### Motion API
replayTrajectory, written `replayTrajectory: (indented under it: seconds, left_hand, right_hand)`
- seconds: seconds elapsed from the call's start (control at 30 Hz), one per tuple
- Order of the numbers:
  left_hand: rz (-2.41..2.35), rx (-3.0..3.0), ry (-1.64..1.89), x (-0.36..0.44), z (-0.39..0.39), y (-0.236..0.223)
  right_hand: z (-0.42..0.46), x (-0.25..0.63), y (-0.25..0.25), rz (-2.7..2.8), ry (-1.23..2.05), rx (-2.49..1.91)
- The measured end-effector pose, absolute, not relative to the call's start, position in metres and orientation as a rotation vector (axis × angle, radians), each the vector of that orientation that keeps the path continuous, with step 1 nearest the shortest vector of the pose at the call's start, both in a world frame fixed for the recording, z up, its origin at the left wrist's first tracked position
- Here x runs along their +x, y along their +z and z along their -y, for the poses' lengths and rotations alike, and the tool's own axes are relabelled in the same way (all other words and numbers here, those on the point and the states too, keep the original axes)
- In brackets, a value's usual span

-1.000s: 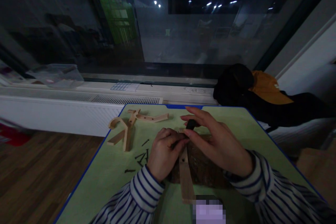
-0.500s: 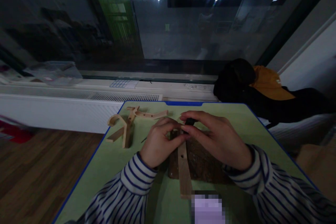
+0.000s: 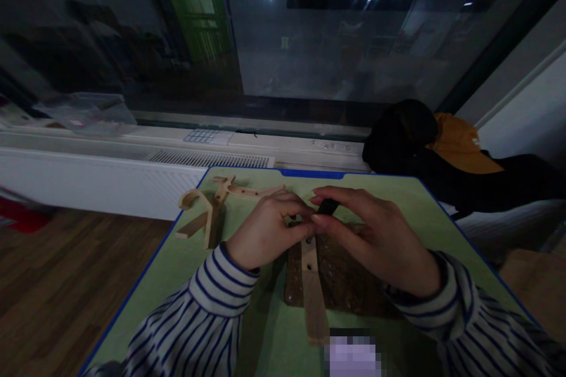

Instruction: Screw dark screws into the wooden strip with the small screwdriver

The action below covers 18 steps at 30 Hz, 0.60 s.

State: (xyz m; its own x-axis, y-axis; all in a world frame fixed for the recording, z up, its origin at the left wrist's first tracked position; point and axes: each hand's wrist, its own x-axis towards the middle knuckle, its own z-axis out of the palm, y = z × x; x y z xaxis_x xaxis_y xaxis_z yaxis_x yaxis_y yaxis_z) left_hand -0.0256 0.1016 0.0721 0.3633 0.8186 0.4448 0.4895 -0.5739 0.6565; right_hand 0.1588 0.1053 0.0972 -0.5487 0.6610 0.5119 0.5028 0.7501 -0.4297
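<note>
Between the thumb and fingers of my right hand (image 3: pixel 382 238) is a small black object (image 3: pixel 328 207) whose kind I cannot make out. My left hand (image 3: pixel 267 230) is closed in a pinch, its fingertips meeting my right thumb; what they hold is hidden. Below the fingertips lies a flat wooden strip (image 3: pixel 315 309) with holes along it, resting on a dark brown, glossy block (image 3: pixel 349 283). The strip's far end is covered by my hands. Its near end sticks out past the block.
Several curved wooden pieces with holes, among them a wooden hook (image 3: pixel 209 218), lie at the green table's (image 3: pixel 145 300) back left. A pixelated pale object (image 3: pixel 354 356) is at the near edge. Beyond stand a radiator (image 3: pixel 101 174), a clear plastic box (image 3: pixel 95 113) and an orange cap (image 3: pixel 464 144).
The black object has tilted and moved slightly right with my right hand. My left hand has shifted a little left, and another hole in the strip shows below the fingertips.
</note>
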Motion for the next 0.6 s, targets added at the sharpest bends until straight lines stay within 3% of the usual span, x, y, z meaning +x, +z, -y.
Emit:
replayTrajectory:
  seconds: [0.6]
  left_hand:
    - [-1.117, 2.257, 0.991, -0.0278, -0.1032, 0.0715]
  right_hand:
    - [-0.1061, 0.1593, 0.0974, 2.298, 0.199, -0.829]
